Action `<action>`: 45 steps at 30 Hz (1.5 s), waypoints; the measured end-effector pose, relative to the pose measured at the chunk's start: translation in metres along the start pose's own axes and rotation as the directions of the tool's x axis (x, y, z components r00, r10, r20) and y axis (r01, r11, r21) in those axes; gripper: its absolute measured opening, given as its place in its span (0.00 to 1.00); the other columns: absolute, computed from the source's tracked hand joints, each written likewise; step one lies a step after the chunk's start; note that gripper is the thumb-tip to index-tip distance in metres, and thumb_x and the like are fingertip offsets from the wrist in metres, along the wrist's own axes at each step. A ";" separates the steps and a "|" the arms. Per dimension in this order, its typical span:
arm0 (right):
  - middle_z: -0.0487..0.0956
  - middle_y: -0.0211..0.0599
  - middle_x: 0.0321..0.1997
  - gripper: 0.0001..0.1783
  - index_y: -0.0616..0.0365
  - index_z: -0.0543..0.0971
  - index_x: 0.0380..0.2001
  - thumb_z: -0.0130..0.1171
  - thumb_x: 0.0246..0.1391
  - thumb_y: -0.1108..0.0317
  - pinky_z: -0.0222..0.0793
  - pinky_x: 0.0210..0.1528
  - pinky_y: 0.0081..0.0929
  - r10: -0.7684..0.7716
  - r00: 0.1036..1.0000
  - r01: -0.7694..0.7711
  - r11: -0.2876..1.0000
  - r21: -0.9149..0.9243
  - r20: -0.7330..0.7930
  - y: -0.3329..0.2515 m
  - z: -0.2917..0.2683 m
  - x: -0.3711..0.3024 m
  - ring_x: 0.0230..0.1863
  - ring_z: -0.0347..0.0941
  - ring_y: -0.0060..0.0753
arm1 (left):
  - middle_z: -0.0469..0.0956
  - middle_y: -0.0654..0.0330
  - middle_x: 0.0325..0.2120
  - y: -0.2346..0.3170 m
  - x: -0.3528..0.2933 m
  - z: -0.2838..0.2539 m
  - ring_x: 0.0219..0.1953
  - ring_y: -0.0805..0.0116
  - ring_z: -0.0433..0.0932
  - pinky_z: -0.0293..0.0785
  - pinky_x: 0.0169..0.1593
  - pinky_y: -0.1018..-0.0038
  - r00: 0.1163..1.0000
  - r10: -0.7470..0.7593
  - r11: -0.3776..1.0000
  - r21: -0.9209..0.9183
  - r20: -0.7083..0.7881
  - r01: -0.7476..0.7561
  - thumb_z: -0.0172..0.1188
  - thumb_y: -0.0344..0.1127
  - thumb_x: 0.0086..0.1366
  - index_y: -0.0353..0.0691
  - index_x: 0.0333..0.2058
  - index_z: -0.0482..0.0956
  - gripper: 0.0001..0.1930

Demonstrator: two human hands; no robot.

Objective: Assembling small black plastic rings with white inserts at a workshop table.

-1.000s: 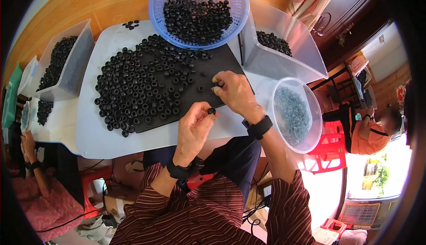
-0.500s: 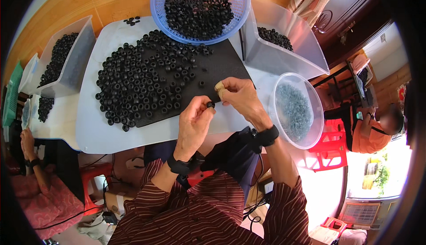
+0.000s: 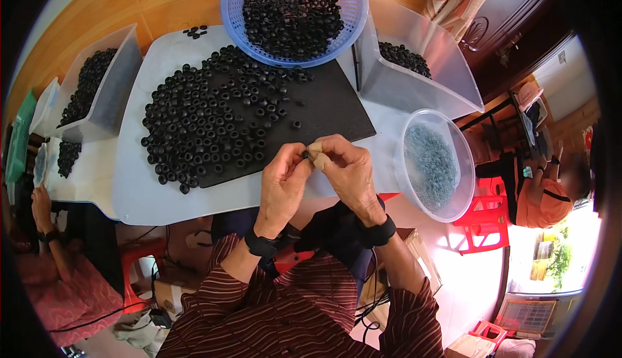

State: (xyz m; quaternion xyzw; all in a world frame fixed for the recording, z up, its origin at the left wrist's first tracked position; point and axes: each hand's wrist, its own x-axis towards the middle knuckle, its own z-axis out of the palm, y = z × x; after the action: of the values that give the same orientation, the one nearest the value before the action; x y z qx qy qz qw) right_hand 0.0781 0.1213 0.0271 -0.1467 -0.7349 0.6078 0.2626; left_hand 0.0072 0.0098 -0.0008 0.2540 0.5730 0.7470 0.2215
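My left hand [image 3: 284,180] pinches a small black ring-shaped piece [image 3: 305,154] between thumb and fingertips, in front of the dark mat's near edge. My right hand [image 3: 348,173] meets it there, its thumb and forefinger, both in tan coverings, pressed together at the piece. Whatever those fingertips grip is hidden between them. Beyond both hands, many more black ring-shaped pieces [image 3: 201,112] lie spread over the dark mat [image 3: 324,108] and the white tabletop [image 3: 146,196]. One stray piece [image 3: 296,124] sits apart on the mat.
A blue colander [image 3: 358,8] of black pieces stands at the back. Clear bins [image 3: 421,95] [image 3: 120,89] flank the table. At right is a round tub [image 3: 468,183] of small translucent bits. A person [image 3: 551,196] is beside a red stool [image 3: 483,225]; another person's hand [image 3: 41,209] is at left.
My right hand has come down and toward me, bringing its fingertips against the piece in my left hand. The left hand has stayed nearly in place.
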 end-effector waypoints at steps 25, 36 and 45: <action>0.78 0.32 0.30 0.09 0.64 0.78 0.36 0.59 0.49 0.77 0.70 0.32 0.17 0.166 0.982 -0.161 0.985 -0.055 0.085 -0.011 -0.025 0.054 0.31 0.73 0.19 | 0.75 0.65 0.27 0.002 0.003 -0.008 0.30 0.82 0.71 0.68 0.35 0.84 0.995 -0.073 0.991 -0.110 0.062 0.080 0.52 0.26 0.63 0.35 0.39 0.73 0.06; 0.79 0.33 0.34 0.10 0.67 0.81 0.38 0.54 0.53 0.82 0.70 0.38 0.17 0.134 0.960 -0.108 0.987 -0.117 0.246 -0.021 -0.036 0.019 0.33 0.72 0.19 | 0.76 0.64 0.28 0.000 0.003 -0.005 0.31 0.80 0.73 0.69 0.36 0.83 0.991 -0.046 0.997 -0.050 0.128 0.053 0.53 0.26 0.63 0.34 0.39 0.73 0.06; 0.79 0.29 0.30 0.07 0.65 0.79 0.35 0.55 0.53 0.81 0.69 0.36 0.17 0.095 0.967 -0.072 0.992 -0.105 0.235 -0.017 -0.030 0.018 0.32 0.71 0.15 | 0.76 0.65 0.28 0.002 0.003 -0.007 0.33 0.80 0.74 0.70 0.39 0.82 0.988 -0.064 0.996 -0.051 0.142 0.072 0.53 0.26 0.64 0.34 0.39 0.73 0.06</action>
State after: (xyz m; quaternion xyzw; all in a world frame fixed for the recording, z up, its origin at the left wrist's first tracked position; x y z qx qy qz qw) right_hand 0.0817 0.1515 0.0512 -0.1155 -0.7826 0.5958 0.1386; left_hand 0.0002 0.0059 0.0002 0.2799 0.5432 0.7350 0.2938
